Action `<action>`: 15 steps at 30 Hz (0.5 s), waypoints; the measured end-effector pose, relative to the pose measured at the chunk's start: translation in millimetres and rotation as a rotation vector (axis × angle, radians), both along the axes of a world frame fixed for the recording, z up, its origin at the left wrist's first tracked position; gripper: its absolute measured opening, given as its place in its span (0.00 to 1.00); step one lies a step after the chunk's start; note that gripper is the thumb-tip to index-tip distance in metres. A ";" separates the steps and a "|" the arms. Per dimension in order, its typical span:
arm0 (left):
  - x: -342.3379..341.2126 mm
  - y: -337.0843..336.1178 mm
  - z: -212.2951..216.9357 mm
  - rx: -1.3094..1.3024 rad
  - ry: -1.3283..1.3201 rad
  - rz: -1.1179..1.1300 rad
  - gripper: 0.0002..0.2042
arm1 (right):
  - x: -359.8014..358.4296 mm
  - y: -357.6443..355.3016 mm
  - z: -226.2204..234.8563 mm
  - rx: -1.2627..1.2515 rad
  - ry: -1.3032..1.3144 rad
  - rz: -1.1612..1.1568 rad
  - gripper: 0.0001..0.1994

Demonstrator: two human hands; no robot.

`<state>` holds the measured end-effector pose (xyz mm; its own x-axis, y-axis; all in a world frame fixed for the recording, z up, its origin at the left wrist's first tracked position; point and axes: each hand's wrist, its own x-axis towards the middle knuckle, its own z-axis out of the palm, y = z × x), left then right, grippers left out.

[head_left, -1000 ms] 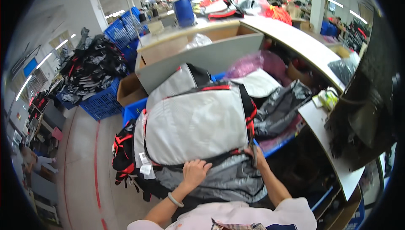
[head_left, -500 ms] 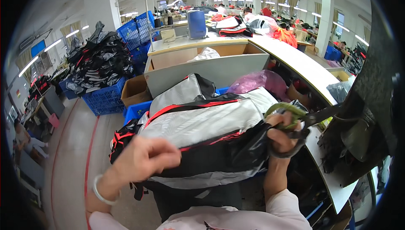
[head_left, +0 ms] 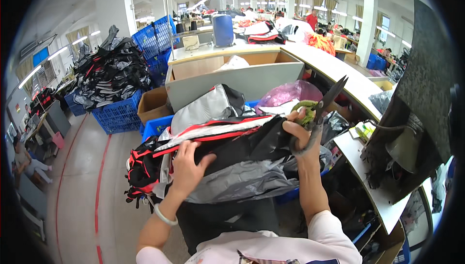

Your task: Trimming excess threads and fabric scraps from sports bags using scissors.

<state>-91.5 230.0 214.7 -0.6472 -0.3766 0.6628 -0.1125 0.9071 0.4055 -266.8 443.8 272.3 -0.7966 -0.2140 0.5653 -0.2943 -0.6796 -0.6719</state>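
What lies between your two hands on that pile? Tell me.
In the head view, a black fabric panel with a red and white striped edge spans from the left hand to the right hand, which also grips scissors.

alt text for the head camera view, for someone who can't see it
A person's left hand presses on a stack of black, grey and red-trimmed fabric pieces, while the right hand grips the stack's far edge along with green-handled scissors. Behind stand blue crates piled with similar fabric, cardboard boxes and a long curved worktable.
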 end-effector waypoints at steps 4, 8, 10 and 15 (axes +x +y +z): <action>5.6 13.7 21.2 0.750 -0.328 -0.462 0.10 | 2.0 5.2 -0.9 0.047 0.042 -0.085 0.16; 9.0 11.1 54.4 0.392 -0.071 -0.327 0.06 | -8.7 16.6 -15.4 0.123 0.040 -0.029 0.18; -4.0 0.5 58.4 0.200 -0.039 -0.336 0.07 | -15.0 30.5 -28.7 0.398 0.153 -0.130 0.24; -55.0 -18.7 -0.2 0.000 -0.118 -0.319 0.08 | -50.2 20.6 -83.1 0.641 0.059 -0.020 0.26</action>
<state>-146.6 211.4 214.5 -0.8044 -0.1428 0.5766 0.1310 0.9042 0.4066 -317.0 464.4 189.2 -0.7753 -0.5091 0.3737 -0.3521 -0.1428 -0.9250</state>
